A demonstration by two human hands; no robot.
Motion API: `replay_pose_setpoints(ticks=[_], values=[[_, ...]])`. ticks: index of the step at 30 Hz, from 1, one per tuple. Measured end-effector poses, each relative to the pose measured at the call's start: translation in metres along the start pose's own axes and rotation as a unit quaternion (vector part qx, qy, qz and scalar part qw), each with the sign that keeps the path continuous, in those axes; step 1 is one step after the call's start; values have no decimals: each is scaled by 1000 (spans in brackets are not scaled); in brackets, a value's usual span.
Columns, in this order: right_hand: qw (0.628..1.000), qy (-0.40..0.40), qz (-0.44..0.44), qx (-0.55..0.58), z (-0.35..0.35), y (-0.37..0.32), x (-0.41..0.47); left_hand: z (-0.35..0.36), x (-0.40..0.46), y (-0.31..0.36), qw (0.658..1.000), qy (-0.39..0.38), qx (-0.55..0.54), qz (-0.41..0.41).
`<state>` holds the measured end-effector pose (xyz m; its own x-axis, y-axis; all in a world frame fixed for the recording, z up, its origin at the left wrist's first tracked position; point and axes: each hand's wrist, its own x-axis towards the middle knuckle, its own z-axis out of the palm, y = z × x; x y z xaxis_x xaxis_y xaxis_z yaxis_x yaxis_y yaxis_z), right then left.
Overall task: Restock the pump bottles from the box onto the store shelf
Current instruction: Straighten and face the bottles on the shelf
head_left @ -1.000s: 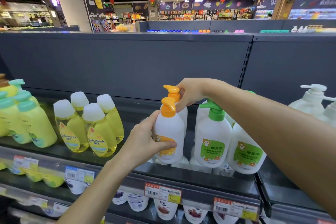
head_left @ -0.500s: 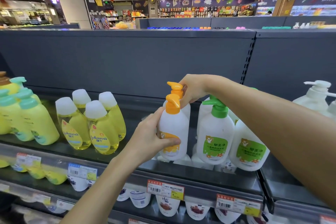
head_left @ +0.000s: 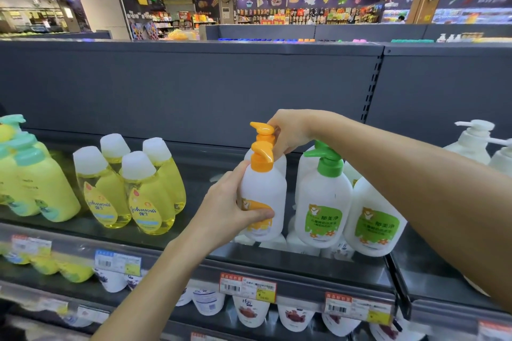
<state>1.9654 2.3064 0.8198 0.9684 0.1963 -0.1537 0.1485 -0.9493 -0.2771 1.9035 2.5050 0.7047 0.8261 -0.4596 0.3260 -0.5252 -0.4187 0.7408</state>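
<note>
Orange-capped and white, the front pump bottle point(head_left: 263, 196) stood upright on the shelf point(head_left: 277, 255), our left hand point(head_left: 235, 210) wrapped around its body. Directly behind it, our right hand point(head_left: 291, 130) pinched the rear bottle's pump point(head_left: 261, 130), so that grip was nearer the back row.

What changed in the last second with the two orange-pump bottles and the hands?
Little. The left hand keeps its grip on the front orange-pump bottle; the right hand stays on the rear orange-pump bottle. Nothing taken hold of or let go. The green-pump bottles and the yellow bottles are unmoved.
</note>
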Motion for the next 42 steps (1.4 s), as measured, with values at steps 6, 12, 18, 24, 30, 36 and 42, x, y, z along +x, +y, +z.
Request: replay_pose_setpoints(ticks=[6,12,18,24,30,36,42], values=[[1000,14,11,-6,1,4,1,0,0,-1,1000,-1,1,3],[999,16,32,-8,3,6,1,0,2,2,1000,-7,5,3],[998,9,53,-19,1,3,2,1,5,4,1000,1,7,3],[998,6,66,-14,4,3,3,3,3,6,1000,-3,-4,-4],[996,13,83,3,6,0,-1,5,1,11,1000,-13,-7,-23],[997,37,70,-7,10,1,-3,7,0,11,999,-20,-12,-40],[995,74,48,-38,5,-5,-13,7,1,11,997,-31,12,-66]])
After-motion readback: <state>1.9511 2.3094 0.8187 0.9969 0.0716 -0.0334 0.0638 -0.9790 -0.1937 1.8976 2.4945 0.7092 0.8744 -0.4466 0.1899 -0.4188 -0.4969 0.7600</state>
